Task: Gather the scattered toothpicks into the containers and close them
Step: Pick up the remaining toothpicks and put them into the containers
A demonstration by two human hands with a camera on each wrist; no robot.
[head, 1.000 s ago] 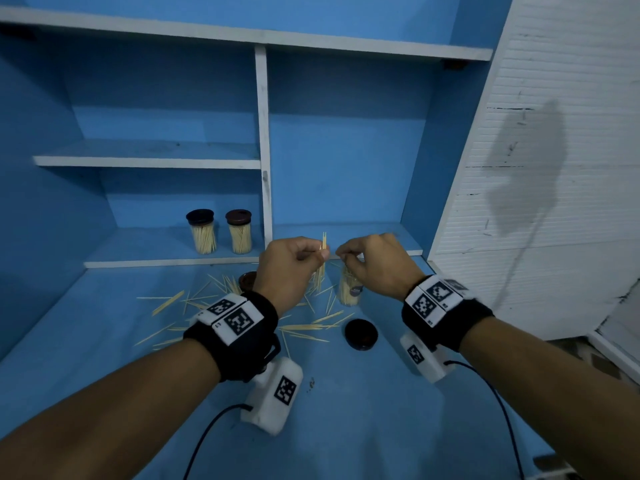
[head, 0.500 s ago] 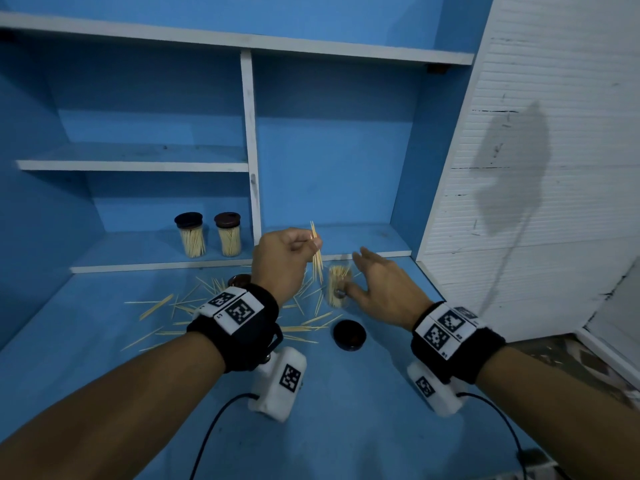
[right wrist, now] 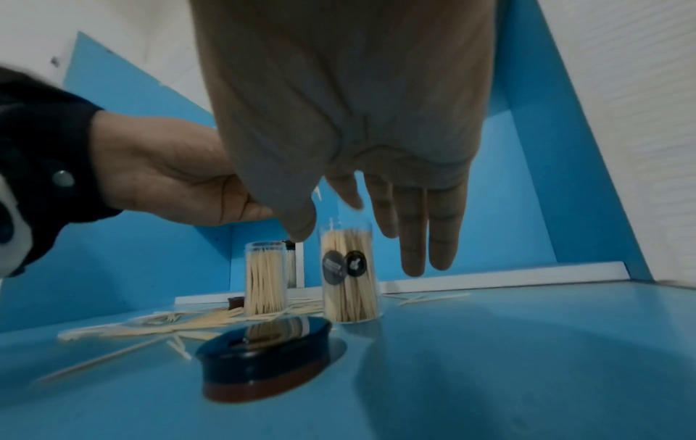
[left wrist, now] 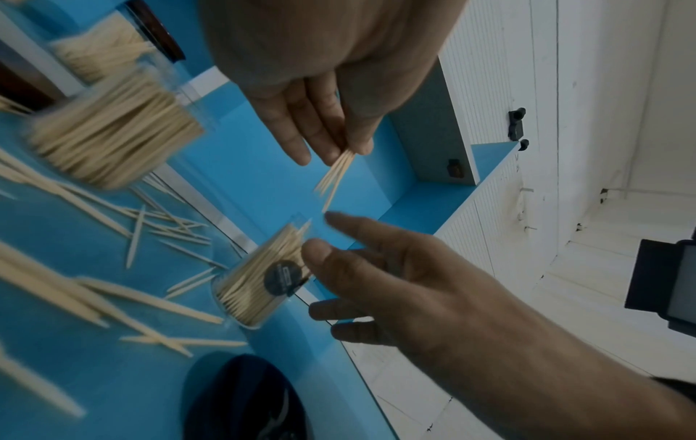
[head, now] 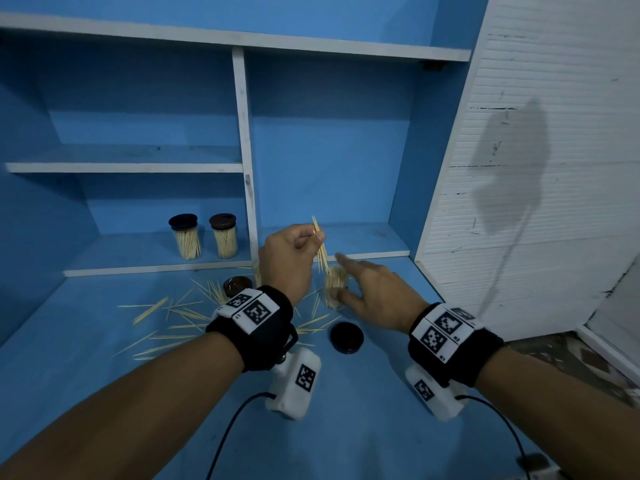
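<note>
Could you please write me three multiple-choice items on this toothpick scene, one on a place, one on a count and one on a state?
1. Where does the dark lid nearest the right hand lie?
A. On the blue worktop
B. On the upper shelf
C. On a container

2. How many closed toothpick containers stand on the low shelf?
A. None
B. Two
C. Four

3. What is the left hand doing?
A. Lying flat on the worktop
B. Gripping a lid
C. Pinching a small bundle of toothpicks

Answers:
1. A: the lid lies flat on the blue worktop, near the open container.
2. B: a black-lidded container and a brown-lidded container stand side by side.
3. C: the left hand's fingers hold the bundle above the open container, while the right hand is spread beside it.
</note>
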